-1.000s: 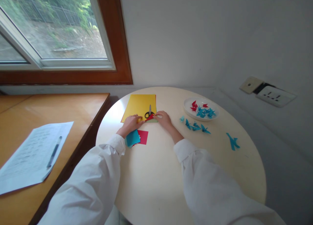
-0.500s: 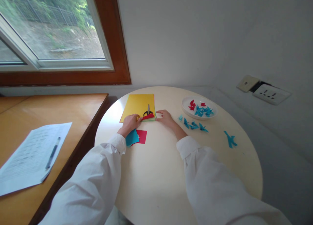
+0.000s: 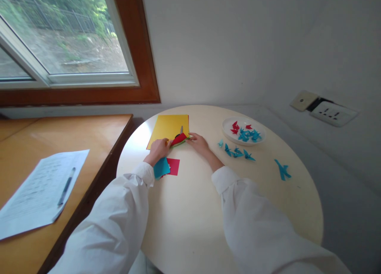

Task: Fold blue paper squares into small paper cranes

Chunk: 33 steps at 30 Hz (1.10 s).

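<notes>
A stack of coloured paper [image 3: 168, 125], yellow on top, lies at the far side of the round table. Its near edge is lifted and curled, showing red and green sheets. My left hand [image 3: 159, 150] is closed on the near left part of that edge. At the near right corner my right hand [image 3: 199, 142] pinches the edge between thumb and fingers. Scissors [image 3: 181, 129] lie on the stack, their handles mostly hidden behind the raised red paper [image 3: 179, 138]. Just below my left hand are blue paper squares [image 3: 161, 168] and a red square [image 3: 174, 166].
To the right stands a white plate [image 3: 226, 136] with red and blue paper cranes. Several blue cranes [image 3: 237, 152] sit before it, and blue paper strips [image 3: 283, 170] lie farther right. A wooden desk [image 3: 101, 133] at left bears written sheets [image 3: 38, 190] and a pen [image 3: 66, 186].
My right hand has moved slightly left and taken hold of the paper's corner. The near edge of the stack has risen and curled, covering more of the scissors' handles.
</notes>
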Available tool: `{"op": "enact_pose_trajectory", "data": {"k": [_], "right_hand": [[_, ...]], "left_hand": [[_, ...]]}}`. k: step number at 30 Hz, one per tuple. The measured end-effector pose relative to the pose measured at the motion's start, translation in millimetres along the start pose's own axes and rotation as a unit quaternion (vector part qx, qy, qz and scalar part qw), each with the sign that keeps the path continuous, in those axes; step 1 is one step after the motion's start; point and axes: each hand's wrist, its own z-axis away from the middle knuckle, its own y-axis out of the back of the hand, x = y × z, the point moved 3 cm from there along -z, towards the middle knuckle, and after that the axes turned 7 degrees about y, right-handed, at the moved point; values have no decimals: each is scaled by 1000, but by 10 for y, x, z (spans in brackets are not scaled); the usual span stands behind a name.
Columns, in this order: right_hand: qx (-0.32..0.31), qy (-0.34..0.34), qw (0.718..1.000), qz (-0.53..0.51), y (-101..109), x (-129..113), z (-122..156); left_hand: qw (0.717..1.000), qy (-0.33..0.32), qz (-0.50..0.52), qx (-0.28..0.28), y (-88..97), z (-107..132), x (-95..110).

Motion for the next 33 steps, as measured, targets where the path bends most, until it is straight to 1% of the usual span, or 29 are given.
{"op": "enact_pose_trajectory", "data": {"k": [3,7,12,16,19,24,29,33], "right_hand": [[3,-11,999,-38,-51,35,-26],[45,-26,996,-70,-74,78,-56],[92,-35,990,-105,-70,103,-90],[100,-32,983,-148,-86,63,-107],[92,-33,979,-178,-78,7,-84],[82,-54,973,-207,-24,-54,-38],[76,-70,967,-232,-52,-76,-54],[67,-69,963,-251,-65,-92,-69]], "left_hand": [[1000,2,6,1,3,-4,-3],[1000,-9,24,-1,23,-1,9],[996,-60,62,-7,85,45,62],[992,-86,88,-8,87,37,74],[991,-70,116,0,49,-7,34],[982,-24,183,38,-13,-48,-68],[961,29,267,65,-88,-69,-166],[939,46,338,53,-142,-70,-211]]}}
